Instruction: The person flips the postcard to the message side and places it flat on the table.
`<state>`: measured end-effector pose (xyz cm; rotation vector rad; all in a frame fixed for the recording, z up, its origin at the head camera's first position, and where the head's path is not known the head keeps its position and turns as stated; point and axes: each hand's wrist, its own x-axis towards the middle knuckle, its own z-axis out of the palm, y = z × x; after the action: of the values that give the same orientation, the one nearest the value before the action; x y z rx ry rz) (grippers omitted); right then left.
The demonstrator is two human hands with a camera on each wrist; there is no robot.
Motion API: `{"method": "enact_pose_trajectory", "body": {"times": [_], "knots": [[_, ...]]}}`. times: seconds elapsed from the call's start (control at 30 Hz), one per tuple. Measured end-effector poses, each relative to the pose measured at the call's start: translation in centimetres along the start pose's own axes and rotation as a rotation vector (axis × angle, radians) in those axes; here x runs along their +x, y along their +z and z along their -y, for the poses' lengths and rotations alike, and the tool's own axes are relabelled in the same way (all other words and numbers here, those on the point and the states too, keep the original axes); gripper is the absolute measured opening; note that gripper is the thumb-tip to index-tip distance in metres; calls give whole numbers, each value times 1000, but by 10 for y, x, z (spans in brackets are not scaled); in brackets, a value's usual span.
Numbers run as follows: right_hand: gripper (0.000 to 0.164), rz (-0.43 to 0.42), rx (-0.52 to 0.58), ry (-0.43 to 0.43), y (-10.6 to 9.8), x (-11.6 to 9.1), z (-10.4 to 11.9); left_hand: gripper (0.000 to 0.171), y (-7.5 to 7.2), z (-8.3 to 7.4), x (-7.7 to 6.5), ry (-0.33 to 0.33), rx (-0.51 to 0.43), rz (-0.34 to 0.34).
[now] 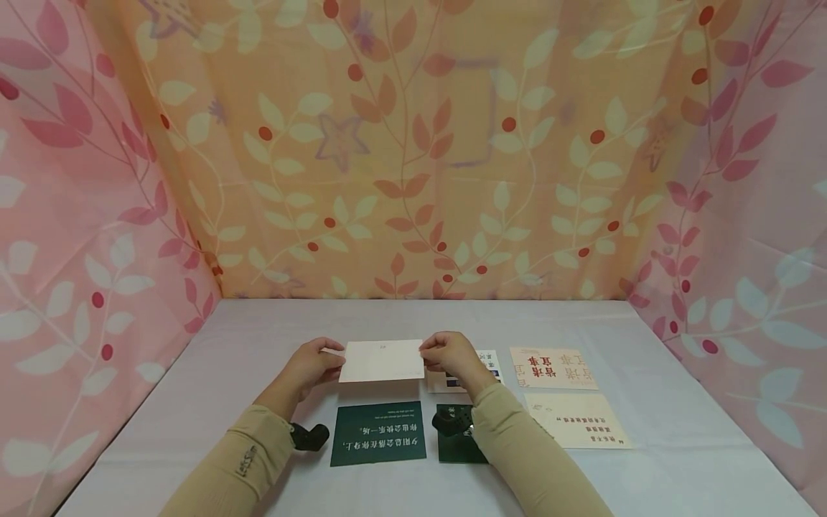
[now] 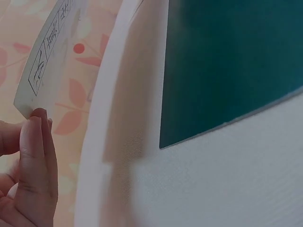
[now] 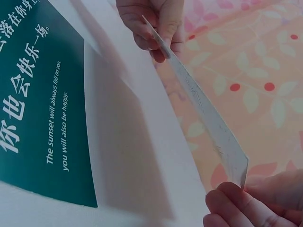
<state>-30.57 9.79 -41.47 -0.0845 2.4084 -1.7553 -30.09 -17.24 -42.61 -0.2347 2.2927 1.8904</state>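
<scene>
A white card [image 1: 381, 361] is held up over the table between both hands, its nearly blank side showing in the head view. The left hand [image 1: 311, 366] pinches its left edge, and the right hand [image 1: 455, 359] pinches the right edge between thumb and fingers. From the left wrist, boxed black characters show on the other side of the raised card [image 2: 49, 52]. Seen from the right wrist, the card [image 3: 203, 106] is nearly edge-on and slightly bowed. Just below it, a dark green card [image 1: 379, 434] with white lettering lies flat on the table.
A second green card [image 1: 460, 449] lies partly hidden under the right wrist. Behind the right hand is a white card [image 1: 442, 386] with blue patches. Farther right lie a card with red characters [image 1: 554, 368] and a cream card [image 1: 581, 424]. Patterned cloth [image 1: 413, 179] encloses the white table.
</scene>
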Motion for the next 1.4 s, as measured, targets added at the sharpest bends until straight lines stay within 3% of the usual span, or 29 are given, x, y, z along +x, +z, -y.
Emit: {"method": "enact_pose_trajectory", "body": {"times": [0.17, 0.6, 1.0, 1.4], "knots": [[10, -4, 8, -4, 2, 1, -2, 33, 0, 1, 1, -17, 12, -11], [16, -39, -17, 19, 9, 4, -9, 22, 1, 5, 1, -17, 77, -40], [7, -58, -92, 68, 9, 4, -13, 18, 5, 5, -1, -33, 91, -43], [17, -21, -111, 126, 10, 2, -13, 23, 3, 8, -1, -49, 222, -48]]}}
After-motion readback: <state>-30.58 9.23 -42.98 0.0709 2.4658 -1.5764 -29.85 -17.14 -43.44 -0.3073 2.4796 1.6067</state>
